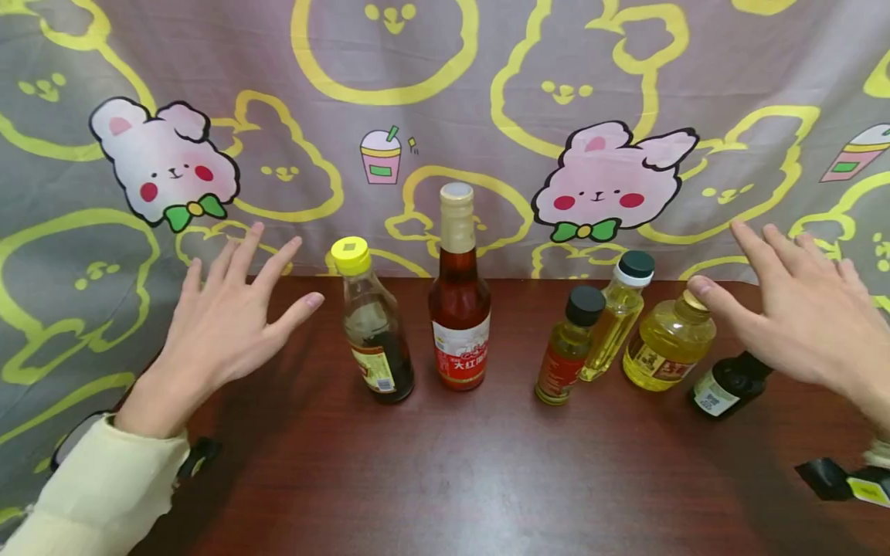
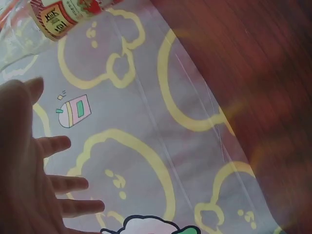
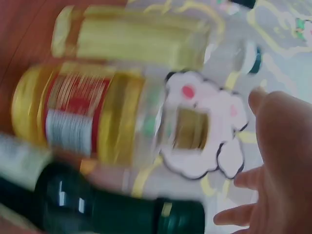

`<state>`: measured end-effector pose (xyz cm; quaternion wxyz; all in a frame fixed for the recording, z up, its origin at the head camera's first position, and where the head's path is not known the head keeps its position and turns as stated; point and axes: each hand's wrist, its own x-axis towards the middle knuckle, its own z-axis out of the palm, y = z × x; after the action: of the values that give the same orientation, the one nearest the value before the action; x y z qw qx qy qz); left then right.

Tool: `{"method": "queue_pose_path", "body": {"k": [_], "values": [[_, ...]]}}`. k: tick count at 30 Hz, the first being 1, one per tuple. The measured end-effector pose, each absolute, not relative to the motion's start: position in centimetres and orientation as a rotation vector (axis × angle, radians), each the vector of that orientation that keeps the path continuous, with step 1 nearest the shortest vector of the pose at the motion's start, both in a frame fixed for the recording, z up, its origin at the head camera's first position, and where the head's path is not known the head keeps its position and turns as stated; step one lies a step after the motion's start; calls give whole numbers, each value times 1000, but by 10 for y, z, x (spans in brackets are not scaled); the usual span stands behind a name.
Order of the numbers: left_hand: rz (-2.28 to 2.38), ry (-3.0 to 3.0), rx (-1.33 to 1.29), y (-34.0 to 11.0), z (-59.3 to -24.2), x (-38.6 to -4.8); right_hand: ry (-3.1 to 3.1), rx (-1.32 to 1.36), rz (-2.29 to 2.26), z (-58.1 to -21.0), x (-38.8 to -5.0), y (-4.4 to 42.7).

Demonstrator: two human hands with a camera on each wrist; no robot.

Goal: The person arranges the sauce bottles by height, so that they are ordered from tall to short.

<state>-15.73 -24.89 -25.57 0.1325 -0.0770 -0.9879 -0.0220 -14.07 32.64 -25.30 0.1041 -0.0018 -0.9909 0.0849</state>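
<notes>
My left hand is spread with straight fingers, left of a yellow-capped bottle of dark sauce, and holds nothing. In the left wrist view a labelled clear bottle shows beyond the thumb. My right hand hangs above the right end of the bottles, fingers straight and apart. Under it are a round oil bottle and a small dark bottle whose cap the hand partly hides. In the right wrist view the hand is apart from the round bottle's cap.
A tall red-brown bottle stands near the middle. Right of it are a small black-capped bottle and a slim oil bottle. All stand on a dark wooden table. A patterned cloth hangs behind.
</notes>
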Motion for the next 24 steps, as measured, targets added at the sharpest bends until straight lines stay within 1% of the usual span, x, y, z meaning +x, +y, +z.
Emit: {"method": "queue_pose_path", "body": {"k": [5, 11, 18, 24], "values": [[-291, -2806, -258, -243, -256, -152, -2783, 95, 514, -239, -130, 303], [-748, -2681, -333, -232, -259, -143, -2598, 180, 699, -222, -116, 260], [-1175, -2469, -334, -219, -264, -136, -2456, 417, 953, -210, -114, 202], [-1546, -2195, -362, -201, -271, -135, -2435, 546, 1054, -207, -116, 157]]}}
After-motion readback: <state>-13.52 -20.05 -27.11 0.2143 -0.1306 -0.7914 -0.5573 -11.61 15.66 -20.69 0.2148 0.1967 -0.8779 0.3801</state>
